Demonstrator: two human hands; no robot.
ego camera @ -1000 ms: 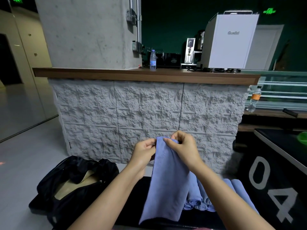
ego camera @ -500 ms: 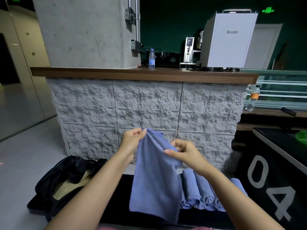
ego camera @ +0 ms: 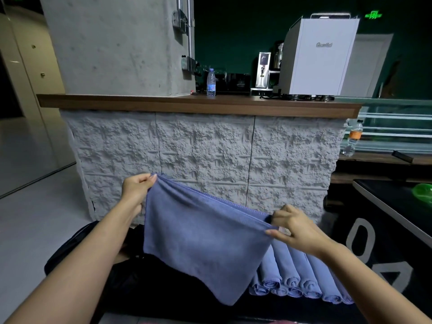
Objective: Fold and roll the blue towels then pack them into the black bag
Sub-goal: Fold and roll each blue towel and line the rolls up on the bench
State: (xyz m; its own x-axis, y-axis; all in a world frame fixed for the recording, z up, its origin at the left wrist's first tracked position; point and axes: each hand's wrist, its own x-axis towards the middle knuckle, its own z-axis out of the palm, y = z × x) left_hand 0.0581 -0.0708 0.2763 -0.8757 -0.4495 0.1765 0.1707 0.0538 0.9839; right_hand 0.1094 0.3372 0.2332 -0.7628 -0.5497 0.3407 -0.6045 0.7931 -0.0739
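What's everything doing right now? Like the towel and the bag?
blue towel: held up, spread out, hanging down.
left hand: pinches the towel's top corner.
right hand: pinches the other top corner.
rolled towels: rolled up, lying side by side.
black bag: mostly hidden; open or closed, cannot tell.
water bottle: upright on the counter.

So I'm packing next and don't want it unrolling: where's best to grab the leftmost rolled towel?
The leftmost rolled towel lies lengthwise, touching its neighbour on the right, spiral end toward you. Wrap a grip across its body from above and the seemingly free left side; squeezing across the layers should keep it rolled.
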